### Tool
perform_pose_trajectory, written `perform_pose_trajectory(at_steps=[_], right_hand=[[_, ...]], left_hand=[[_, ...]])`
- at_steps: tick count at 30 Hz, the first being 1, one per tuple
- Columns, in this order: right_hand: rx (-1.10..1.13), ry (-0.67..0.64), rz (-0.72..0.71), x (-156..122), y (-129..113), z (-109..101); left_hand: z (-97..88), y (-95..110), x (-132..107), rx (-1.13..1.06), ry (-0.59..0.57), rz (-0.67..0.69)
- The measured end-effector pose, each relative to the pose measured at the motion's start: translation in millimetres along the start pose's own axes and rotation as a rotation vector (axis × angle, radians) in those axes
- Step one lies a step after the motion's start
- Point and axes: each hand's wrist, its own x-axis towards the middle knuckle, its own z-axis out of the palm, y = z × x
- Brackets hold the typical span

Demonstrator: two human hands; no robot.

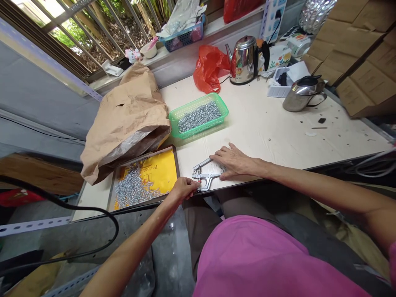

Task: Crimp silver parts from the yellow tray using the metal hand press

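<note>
The metal hand tool (202,177) lies flat at the front edge of the table (278,128), apparently steadied by the right hand (233,161) spread open over its handles, while the left hand (183,189) is curled shut on its head, just beside the yellow tray (161,173) of small metal pieces (131,189) within easy reach.

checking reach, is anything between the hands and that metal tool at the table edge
Nothing visible does. The left hand grips the metal tool at its near end, and the right hand lies flat on its handles. The tray of screws lies off to the left, apart from it.
</note>
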Motion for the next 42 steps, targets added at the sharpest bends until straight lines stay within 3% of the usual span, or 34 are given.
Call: perform_pose_trajectory(at_steps=[5,7,10,12,15,17,20,23,28,37,42], right_hand=[[0.069,0.008,0.007,-7.3,-6.6,-3.3],[0.094,0.023,0.001,-9.4,-8.9,-2.8],[0.11,0.054,-0.015,-11.7,-11.4,0.3],[0.106,0.073,-0.013,-12.5,-12.8,2.5],[0.099,0.095,0.022,-14.0,-14.2,4.6],[0.099,0.088,0.046,-16.4,-13.8,4.9],[0.08,0.053,0.112,-22.6,-10.4,3.7],[0.069,0.025,0.179,-29.8,-6.9,0.9],[0.107,0.024,0.128,-34.3,-8.5,-0.1],[0.026,0.146,0.05,-18.0,-2.3,29.6],[0.057,0.164,0.068,-20.2,3.4,19.4]], left_hand=[[-0.3,-3.1,-0.6,0.07,0.006,-0.012],[1.4,-4.1,-5.4,0.205,0.087,0.035],[9.2,-2.1,-12.1,0.485,0.35,0.285],[17.0,3.2,-10.4,0.647,0.445,0.519],[27.0,16.5,5.0,0.805,0.389,0.82],[29.3,26.1,18.2,0.863,0.313,0.921],[26.8,37.8,30.7,0.929,0.207,0.927],[22.2,45.6,31.8,0.974,0.181,0.897],[19.0,51.9,30.9,1.015,0.119,0.895],[23.0,48.2,37.7,0.897,0.149,0.846],[25.4,50.7,32.9,0.919,0.208,0.802]])
